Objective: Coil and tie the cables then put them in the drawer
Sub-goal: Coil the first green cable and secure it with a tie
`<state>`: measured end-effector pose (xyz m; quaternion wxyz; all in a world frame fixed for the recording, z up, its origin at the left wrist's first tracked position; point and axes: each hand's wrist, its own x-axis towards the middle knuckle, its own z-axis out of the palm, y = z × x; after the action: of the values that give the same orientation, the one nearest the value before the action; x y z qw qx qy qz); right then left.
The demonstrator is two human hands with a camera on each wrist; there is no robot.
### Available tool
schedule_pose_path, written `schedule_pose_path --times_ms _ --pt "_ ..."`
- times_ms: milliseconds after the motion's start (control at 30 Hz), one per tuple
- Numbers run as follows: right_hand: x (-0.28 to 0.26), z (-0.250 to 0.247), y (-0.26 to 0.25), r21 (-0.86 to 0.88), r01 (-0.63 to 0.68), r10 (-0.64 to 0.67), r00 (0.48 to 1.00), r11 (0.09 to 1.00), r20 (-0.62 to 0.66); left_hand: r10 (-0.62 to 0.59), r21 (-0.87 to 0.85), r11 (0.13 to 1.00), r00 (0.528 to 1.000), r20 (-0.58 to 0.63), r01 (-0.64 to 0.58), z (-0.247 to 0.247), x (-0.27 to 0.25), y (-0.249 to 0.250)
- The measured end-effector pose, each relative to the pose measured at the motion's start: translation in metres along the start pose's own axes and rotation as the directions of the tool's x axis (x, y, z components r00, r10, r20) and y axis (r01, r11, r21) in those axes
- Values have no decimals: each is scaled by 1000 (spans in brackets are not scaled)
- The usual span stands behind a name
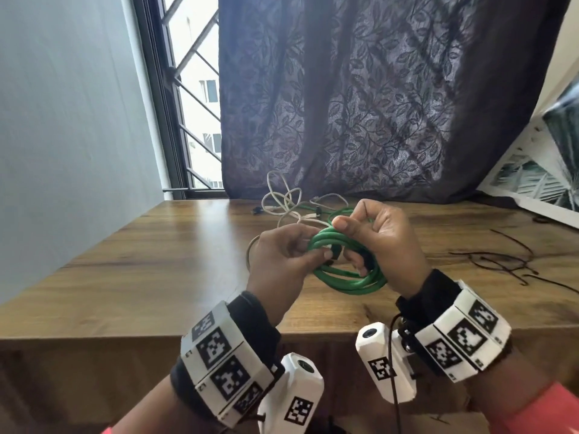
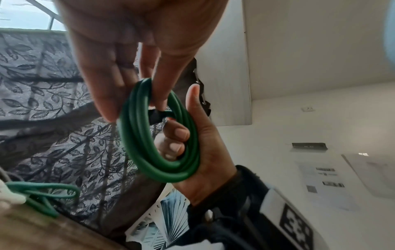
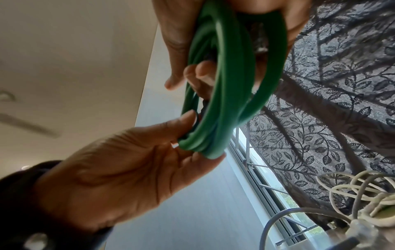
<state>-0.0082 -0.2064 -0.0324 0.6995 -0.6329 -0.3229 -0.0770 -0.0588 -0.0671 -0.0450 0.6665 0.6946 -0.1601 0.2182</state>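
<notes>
The green coil (image 1: 344, 264) is held up over the table (image 1: 156, 261), nearer the viewer than the loose white cables (image 1: 291, 202), so both hands can work round it. The left hand (image 1: 279, 261) pinches one side with curled fingers, keeping the loops bunched. The right hand (image 1: 382, 242) curls through the coil's other side, its thumb pressing on top, probably steadying it for a dark tie (image 2: 157, 115) across the strands.
</notes>
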Motion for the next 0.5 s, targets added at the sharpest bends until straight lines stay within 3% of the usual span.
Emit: schedule_pose_path --times_ms 267,500 --pt "-1 3 4 40 -28 28 1000 999 1 -155 -141 975 982 106 169 -5 -2 -3" --pt "-3 6 5 45 -77 77 997 996 7 -251 -105 952 928 275 289 -9 -4 -3"
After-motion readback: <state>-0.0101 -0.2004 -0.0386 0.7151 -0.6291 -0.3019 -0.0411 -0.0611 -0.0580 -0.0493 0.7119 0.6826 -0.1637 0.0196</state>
